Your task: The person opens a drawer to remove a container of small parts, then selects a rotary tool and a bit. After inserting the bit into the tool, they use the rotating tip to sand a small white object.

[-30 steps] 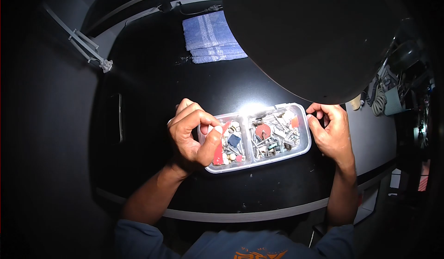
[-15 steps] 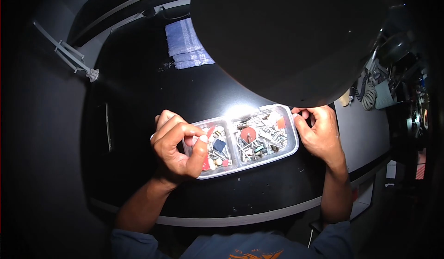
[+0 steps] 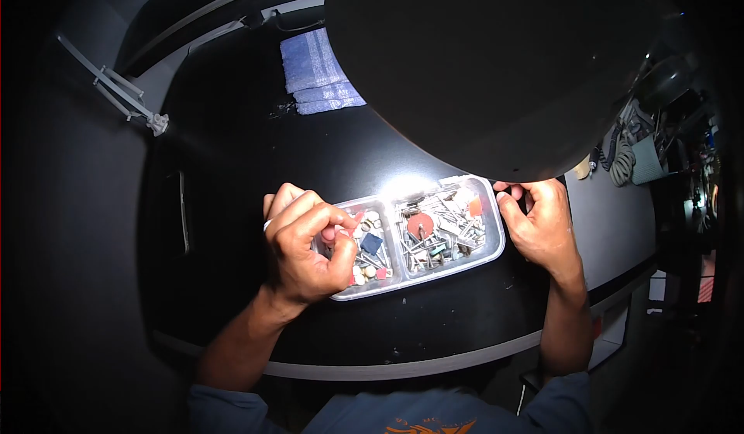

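Note:
A clear plastic box with two compartments lies on the black table top. Its left part holds small pale pieces, metal shanks, a dark blue square and red bits. Many thin metal bits fill the right part, along with a reddish-brown disc. My left hand is over the left end of the box, thumb and fingers curled together; whatever they pinch is hidden. At the box's upper right corner, my right hand has its thumb and fingertips closed at the rim.
A large dark round shape blocks the upper middle of the view. Behind the box lies a folded blue cloth. Coiled cords and tools are at the right, and a white jointed arm is at the left.
My left hand has shifted slightly right over the left compartment, its fingers more bunched. The right hand stays at the box's corner. The whole view has moved a little.

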